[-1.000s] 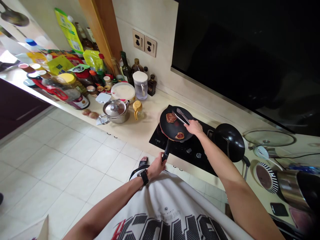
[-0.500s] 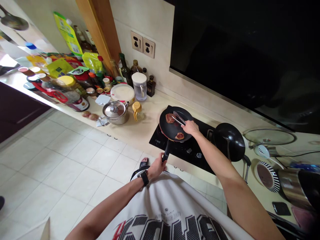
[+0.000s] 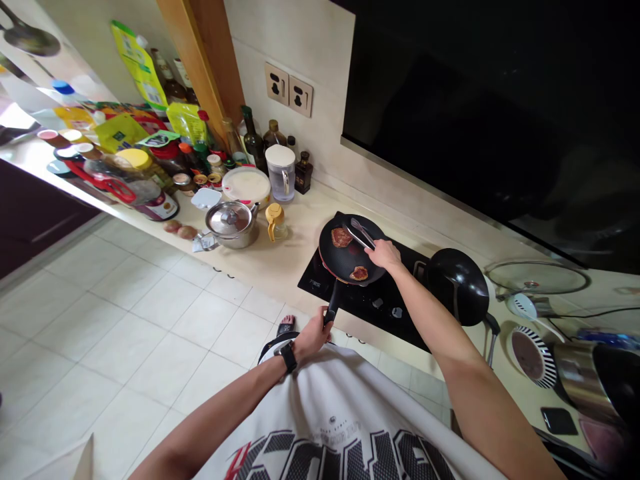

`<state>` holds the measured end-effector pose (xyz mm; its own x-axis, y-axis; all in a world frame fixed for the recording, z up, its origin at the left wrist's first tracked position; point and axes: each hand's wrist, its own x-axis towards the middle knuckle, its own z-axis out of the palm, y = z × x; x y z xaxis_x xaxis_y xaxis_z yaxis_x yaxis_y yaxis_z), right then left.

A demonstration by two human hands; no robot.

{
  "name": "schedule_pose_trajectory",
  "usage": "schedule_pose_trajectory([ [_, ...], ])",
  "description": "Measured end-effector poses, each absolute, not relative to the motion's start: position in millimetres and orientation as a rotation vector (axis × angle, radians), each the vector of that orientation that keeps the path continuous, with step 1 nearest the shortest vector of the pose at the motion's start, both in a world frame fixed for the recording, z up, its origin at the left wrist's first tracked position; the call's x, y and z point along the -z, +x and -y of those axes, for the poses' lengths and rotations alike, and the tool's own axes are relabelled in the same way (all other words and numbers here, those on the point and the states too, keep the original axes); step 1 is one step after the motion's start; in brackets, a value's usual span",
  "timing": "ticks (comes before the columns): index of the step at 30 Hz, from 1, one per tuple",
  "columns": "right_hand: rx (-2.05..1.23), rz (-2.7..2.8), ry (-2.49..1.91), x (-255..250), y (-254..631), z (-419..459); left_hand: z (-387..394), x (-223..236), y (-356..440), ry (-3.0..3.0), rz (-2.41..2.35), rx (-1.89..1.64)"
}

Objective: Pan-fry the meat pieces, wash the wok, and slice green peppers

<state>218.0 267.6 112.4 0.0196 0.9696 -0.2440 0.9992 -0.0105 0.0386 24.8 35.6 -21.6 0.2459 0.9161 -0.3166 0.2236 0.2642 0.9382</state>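
My left hand (image 3: 314, 331) is wrapped round the black handle of a frying pan (image 3: 345, 261), which sits on the black cooktop (image 3: 313, 277). Two pieces of browned meat lie in it: a larger meat piece (image 3: 341, 237) at the upper left and a smaller meat piece (image 3: 359, 273) near the lower edge. Metal tongs (image 3: 361, 233) are gripped in my right hand (image 3: 384, 255) over the right side of the pan. The tongs' tips are spread apart with nothing between them, close to the larger piece.
Right of the pan stands a black wok (image 3: 459, 287), with a glass lid (image 3: 539, 277) behind it. To the left are a steel pot (image 3: 231, 227), a yellow-topped jar (image 3: 275, 223) and a water pitcher (image 3: 281, 175). A dark range hood (image 3: 480, 127) hangs above the cooktop.
The tongs have lifted slightly away from the larger meat piece, and their tips have spread wider. My left hand keeps its hold on the pan handle.
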Motion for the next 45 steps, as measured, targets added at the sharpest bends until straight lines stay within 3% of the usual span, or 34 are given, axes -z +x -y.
schedule_pose_trajectory([
  [12, 0.114, -2.178, 1.945, -109, 213, -237, -37, 23, 24, 1.273, -1.258, -0.675],
  [31, 0.295, -1.953, 2.202, -111, 284, -262, -37, 33, 24, 1.279, -1.253, -0.666],
  [45, 0.145, -2.011, 1.829, -127, 291, -184, -36, 30, 25, 1.267, -1.258, -0.680],
])
